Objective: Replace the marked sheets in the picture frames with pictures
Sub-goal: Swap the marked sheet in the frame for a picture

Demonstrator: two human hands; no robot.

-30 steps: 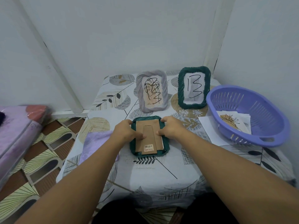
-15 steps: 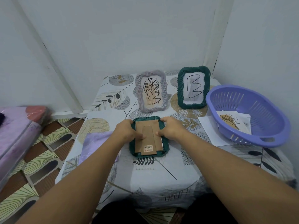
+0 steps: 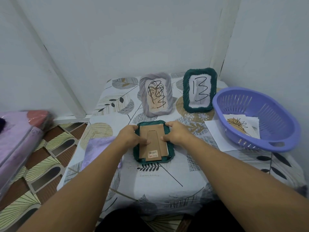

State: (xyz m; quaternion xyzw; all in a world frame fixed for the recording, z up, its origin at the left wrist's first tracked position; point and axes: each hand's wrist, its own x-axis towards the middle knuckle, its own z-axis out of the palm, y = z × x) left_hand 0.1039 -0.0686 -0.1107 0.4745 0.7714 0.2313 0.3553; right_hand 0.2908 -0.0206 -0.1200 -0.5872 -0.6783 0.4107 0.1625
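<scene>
On the tabletop [image 3: 150, 185] I have the dark green frame [image 3: 170, 155] lying face down directly under my grip, with the purple basket [image 3: 275, 136] of pictures off to the right of it and two marked frames standing just beyond. Both hands, left [image 3: 130, 137] and right [image 3: 177, 133], are partly closed, fingers curled over the frame's far corners and thumbs pressing the cardboard backing [image 3: 151, 143]. That board looks light and bendable, so I judge lifting it by its edges safest.

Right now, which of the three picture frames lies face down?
The green frame under both hands, cardboard back upward. The grey frame and other green frame stand upright behind it.
</scene>
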